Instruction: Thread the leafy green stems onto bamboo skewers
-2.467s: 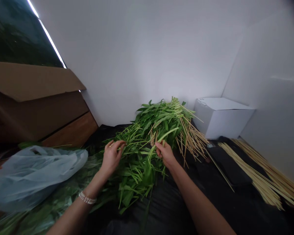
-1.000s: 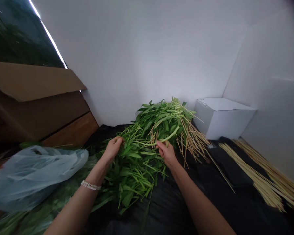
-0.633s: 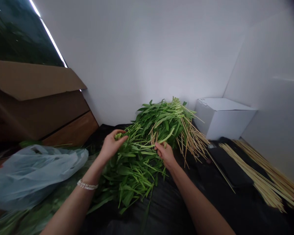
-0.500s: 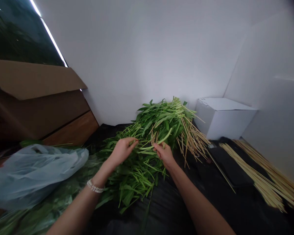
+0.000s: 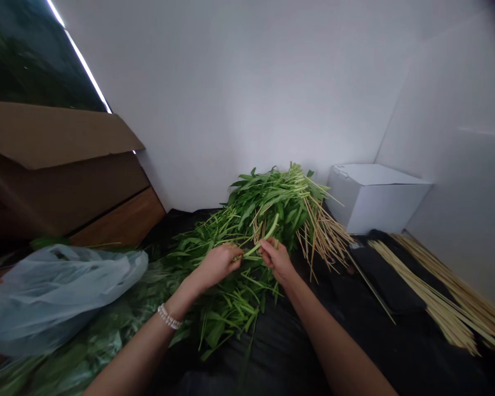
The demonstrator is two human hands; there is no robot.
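Both of my hands hold a pale green leafy-vegetable stem [image 5: 253, 250] above a heap of greens. My left hand [image 5: 221, 264], with a beaded bracelet at the wrist, is closed on the stem's left part. Close by, my right hand [image 5: 276, 258] pinches the same stem, whose thick end sticks up past the fingers. Below and around the hands lie loose leafy greens [image 5: 226, 308]. Behind them, bundled greens [image 5: 264, 192] are piled against the wall, with thin tan sticks [image 5: 324, 234] poking out on the right.
A translucent plastic bag [image 5: 66, 291] lies at left, before an open cardboard box [image 5: 61, 135]. At right stand a white box [image 5: 379, 192], a dark flat case [image 5: 388, 280] and long thin sticks [image 5: 433, 302]. Black sheeting [image 5: 297, 346] covers the surface.
My left hand has moved right, closer to my right hand. The stem's thick end has shifted a little left. My right hand has barely moved.
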